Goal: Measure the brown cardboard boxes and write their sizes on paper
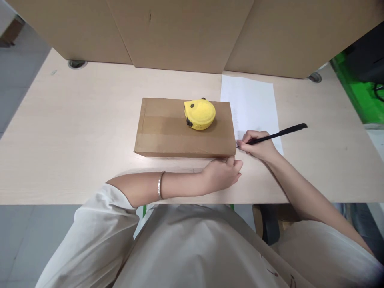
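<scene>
Right hand (259, 148), fingers grasping a black pen (279, 134), tip on the white paper (250, 104) right of centre; left hand (222, 173), loosely curled and holding nothing, touches the closed cardboard box's (168, 130) near right corner. A yellow tape measure (199, 114) sits atop the box. Bare desk (69, 128) lies open at frame left, cardboard panels (180, 32) bounding the far edge.

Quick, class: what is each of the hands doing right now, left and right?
Left hand: loosely curled, holding nothing, fingertips at the near edge of the cardboard box.
Right hand: closed on the black pen, tip on the paper.
</scene>
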### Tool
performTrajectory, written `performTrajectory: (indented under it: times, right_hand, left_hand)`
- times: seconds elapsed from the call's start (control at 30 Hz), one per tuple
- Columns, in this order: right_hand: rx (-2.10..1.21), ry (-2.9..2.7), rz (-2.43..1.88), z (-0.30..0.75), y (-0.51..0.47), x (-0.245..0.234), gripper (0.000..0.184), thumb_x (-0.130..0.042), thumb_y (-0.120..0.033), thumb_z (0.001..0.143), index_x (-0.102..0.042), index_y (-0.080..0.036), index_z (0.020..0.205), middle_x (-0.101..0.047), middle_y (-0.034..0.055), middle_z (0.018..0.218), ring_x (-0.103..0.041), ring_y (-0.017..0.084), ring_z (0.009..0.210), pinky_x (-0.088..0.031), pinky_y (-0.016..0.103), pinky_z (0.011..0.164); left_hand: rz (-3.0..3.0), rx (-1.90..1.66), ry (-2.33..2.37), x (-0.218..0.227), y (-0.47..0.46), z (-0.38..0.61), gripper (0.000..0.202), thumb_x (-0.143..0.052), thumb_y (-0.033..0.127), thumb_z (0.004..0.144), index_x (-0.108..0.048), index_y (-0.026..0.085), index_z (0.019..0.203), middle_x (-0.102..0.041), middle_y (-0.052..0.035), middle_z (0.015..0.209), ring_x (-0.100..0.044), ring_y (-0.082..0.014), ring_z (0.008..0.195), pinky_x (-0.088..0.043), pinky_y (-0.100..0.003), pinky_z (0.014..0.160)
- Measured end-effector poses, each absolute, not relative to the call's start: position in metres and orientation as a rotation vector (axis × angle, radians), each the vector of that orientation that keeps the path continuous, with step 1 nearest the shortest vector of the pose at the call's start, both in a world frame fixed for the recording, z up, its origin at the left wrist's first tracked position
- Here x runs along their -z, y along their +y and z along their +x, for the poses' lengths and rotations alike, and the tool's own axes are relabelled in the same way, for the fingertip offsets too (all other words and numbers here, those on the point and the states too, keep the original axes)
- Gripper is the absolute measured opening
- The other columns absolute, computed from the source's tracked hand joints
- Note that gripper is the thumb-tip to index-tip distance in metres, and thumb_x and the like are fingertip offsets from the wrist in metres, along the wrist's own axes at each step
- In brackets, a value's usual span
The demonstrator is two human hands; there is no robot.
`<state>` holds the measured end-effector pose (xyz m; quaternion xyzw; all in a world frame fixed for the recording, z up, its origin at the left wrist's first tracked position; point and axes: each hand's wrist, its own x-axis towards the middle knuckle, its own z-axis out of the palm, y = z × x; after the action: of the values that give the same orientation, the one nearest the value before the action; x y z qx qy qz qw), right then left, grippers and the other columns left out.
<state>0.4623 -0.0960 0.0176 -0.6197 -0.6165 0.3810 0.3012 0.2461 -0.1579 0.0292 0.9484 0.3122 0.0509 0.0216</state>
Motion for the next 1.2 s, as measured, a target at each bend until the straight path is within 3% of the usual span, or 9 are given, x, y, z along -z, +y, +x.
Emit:
performTrajectory:
  times: [0.17,0.3,0.4,0.53,0.87,0.93,1.03,1.1,1.2]
  right_hand:
    - [-0.946,-1.673,-1.71,0.461,-0.094,-0.025,0.032,-0.073,-0.035,0.071,-0.045,-0.025,0.058,-0.046,-0.0009,0.054,-0.038,0.013,0.056,-0.03,0.029,0.057]
    - [-0.893,-1.748,-2.077,0.458,-0.088,-0.045,0.05,-0.057,-0.043,0.103,-0.04,-0.025,0.06,-0.046,0.0037,0.055,-0.044,0.018,0.057,-0.035,0.033,0.06]
    - [-0.482,-1.992,-2.492,0.448,-0.083,-0.058,0.057,-0.045,-0.047,0.117,-0.059,-0.02,0.069,-0.069,0.0157,0.074,-0.067,0.028,0.075,-0.043,0.037,0.071]
    - [-0.189,-2.202,-2.751,0.426,-0.082,-0.059,0.062,-0.037,-0.045,0.122,-0.083,-0.005,0.114,-0.08,0.0319,0.113,-0.08,0.044,0.112,-0.052,0.045,0.089]
    - [0.172,-2.094,-2.128,0.412,-0.067,-0.094,0.055,-0.055,-0.054,0.114,-0.075,-0.008,0.137,-0.076,0.027,0.134,-0.074,0.043,0.121,-0.058,0.053,0.099]
    - [0.076,-2.25,-1.802,0.395,-0.062,-0.106,0.069,-0.068,-0.065,0.106,-0.068,-0.013,0.152,-0.073,0.0237,0.143,-0.073,0.041,0.125,-0.057,0.055,0.107]
    - [0.0,-2.447,-1.506,0.364,-0.053,-0.11,0.099,-0.081,-0.075,0.093,-0.057,-0.014,0.166,-0.069,0.024,0.148,-0.068,0.044,0.131,-0.056,0.059,0.113]
    - [-0.025,-2.504,-1.472,0.347,-0.047,-0.105,0.093,-0.084,-0.07,0.091,-0.06,-0.014,0.161,-0.069,0.0236,0.144,-0.067,0.044,0.131,-0.055,0.059,0.112]
    - [-0.095,-2.491,-1.508,0.337,-0.041,-0.097,0.066,-0.086,-0.056,0.09,-0.069,-0.015,0.138,-0.069,0.0207,0.135,-0.07,0.04,0.121,-0.058,0.054,0.107]
  left_hand:
    - [2.943,-0.174,0.98,-0.027,-0.159,0.246,0.039,-0.054,0.039,0.12,-0.079,0.01,0.124,-0.086,-0.0255,0.131,-0.08,-0.017,0.069,-0.038,-0.03,0.049]
    - [2.969,-0.232,0.984,-0.021,-0.159,0.246,0.04,-0.052,0.039,0.121,-0.08,0.011,0.12,-0.086,-0.0254,0.135,-0.081,-0.0179,0.071,-0.04,-0.031,0.049]
    - [2.97,-0.237,0.975,-0.017,-0.159,0.247,0.041,-0.049,0.039,0.122,-0.079,0.01,0.119,-0.085,-0.0259,0.135,-0.083,-0.0182,0.073,-0.042,-0.03,0.051]
    - [2.942,-0.197,0.958,-0.016,-0.158,0.248,0.043,-0.047,0.04,0.122,-0.077,0.009,0.125,-0.084,-0.0271,0.137,-0.086,-0.0193,0.077,-0.042,-0.03,0.051]
    - [3.063,-0.267,0.803,-0.025,-0.158,0.243,0.032,-0.05,0.021,0.118,-0.079,0.008,0.123,-0.074,-0.0332,0.154,-0.083,-0.0181,0.079,-0.043,-0.029,0.053]
    - [3.126,-0.36,0.684,-0.036,-0.163,0.239,0.029,-0.051,0.014,0.114,-0.08,0.011,0.117,-0.08,-0.0276,0.146,-0.083,-0.0179,0.081,-0.043,-0.029,0.055]
    - [3.158,-0.697,0.563,-0.064,-0.169,0.222,0.023,-0.056,0.013,0.109,-0.078,0.017,0.102,-0.085,-0.0084,0.097,-0.071,-0.0124,0.061,-0.034,-0.028,0.049]
    - [3.125,-1.01,0.585,-0.084,-0.166,0.197,0.019,-0.059,0.019,0.109,-0.073,0.019,0.096,-0.074,0.0009,0.077,-0.058,-0.0093,0.049,-0.031,-0.028,0.046]
    - [2.979,-1.387,0.718,-0.102,-0.141,0.143,0.021,-0.056,0.031,0.115,-0.07,0.021,0.102,-0.072,0.0025,0.079,-0.065,-0.0105,0.062,-0.043,-0.025,0.054]
